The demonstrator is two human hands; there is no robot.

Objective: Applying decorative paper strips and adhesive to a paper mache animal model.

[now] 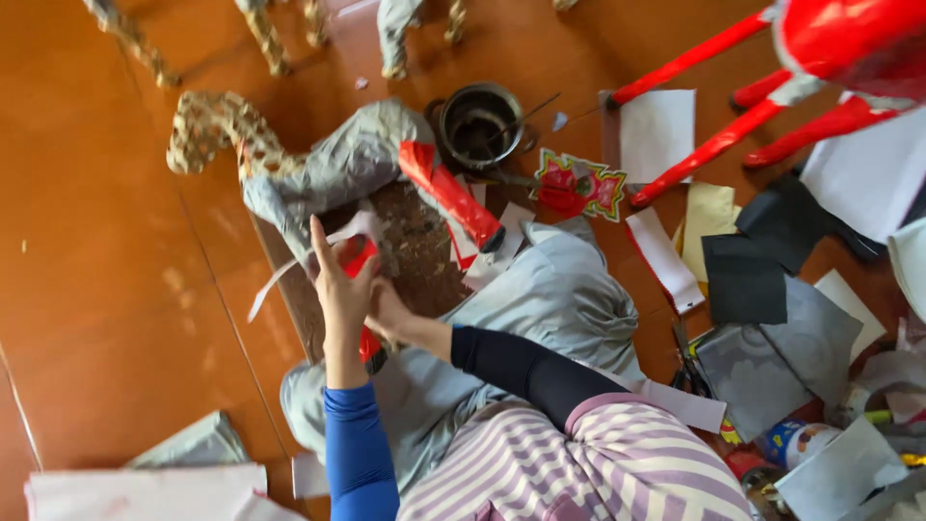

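A grey paper animal figure (540, 289) lies across my lap and onto a brown board (415, 251). One of its legs, wrapped in red paper (359, 259), stands between my hands. My left hand (340, 289), in a blue sleeve, presses against that leg with the fingers stretched upward. From the other side, my right hand (389, 311), in a dark sleeve, grips the same leg. A white paper strip (285, 278) trails from the leg to the left. A second red-wrapped leg (451, 196) juts out farther back.
Behind the board stands a metal pot (479, 125) with a thin stick in it. A red stool (820, 58) is at the top right. Loose white, dark and yellow paper sheets (743, 275) and scissors (687, 367) lie to the right. A woven figure (214, 125) is at the left.
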